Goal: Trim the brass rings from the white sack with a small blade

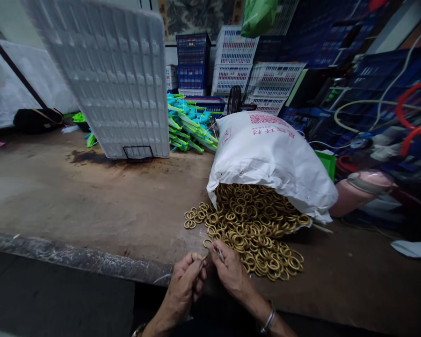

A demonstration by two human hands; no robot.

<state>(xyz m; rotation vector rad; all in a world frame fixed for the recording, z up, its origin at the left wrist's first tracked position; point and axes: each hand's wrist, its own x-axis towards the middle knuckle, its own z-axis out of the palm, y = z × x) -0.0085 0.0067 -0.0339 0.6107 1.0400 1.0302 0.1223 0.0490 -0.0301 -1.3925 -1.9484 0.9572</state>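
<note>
At the table's front edge my two hands are close together. My left hand (pixel 186 282) is closed in a pinch on a brass-coloured ring (pixel 205 257), seen nearly edge-on. My right hand (pixel 231 272) is closed too, its fingertips beside that ring, around a small grey metal piece (pixel 220 254) whose kind I cannot make out. Just beyond my right fingertips is another ring (pixel 206 243). A heap of brass-coloured rings (pixel 256 234) spills onto the table from the mouth of a white woven sack (pixel 266 154) lying on its side.
A ribbed white plastic panel (pixel 115 79) leans upright on a black wire stand (pixel 138 153). Behind it lie green and blue plastic pieces (pixel 189 124). Stacked crates (pixel 233 61) stand at the back. A pink container (pixel 363 189) and hoses (pixel 407 126) are on the right.
</note>
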